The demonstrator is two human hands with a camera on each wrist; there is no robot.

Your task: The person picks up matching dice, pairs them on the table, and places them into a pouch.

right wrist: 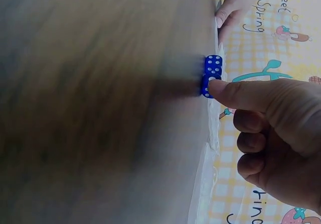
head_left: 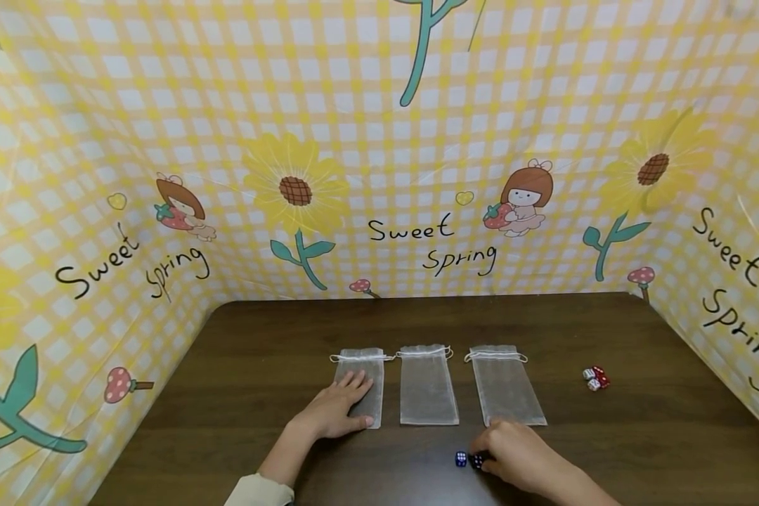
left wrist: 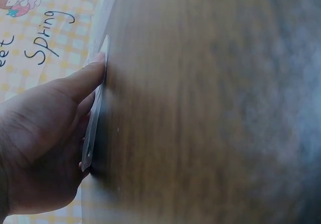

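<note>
Three sheer white drawstring pouches lie flat in a row: the left pouch, the middle pouch and the right pouch. My left hand rests on the left pouch with its fingers spread. In the left wrist view, the thumb lies along that pouch's edge. Just in front of the right pouch, my right hand pinches a blue die with white dots, its other fingers curled in. A second blue die sits to the left of those fingertips.
Toward the right side of the dark wooden table is a small cluster of white dice and red dice. A yellow checked cloth with printed flowers stands like a wall around the table's back and sides.
</note>
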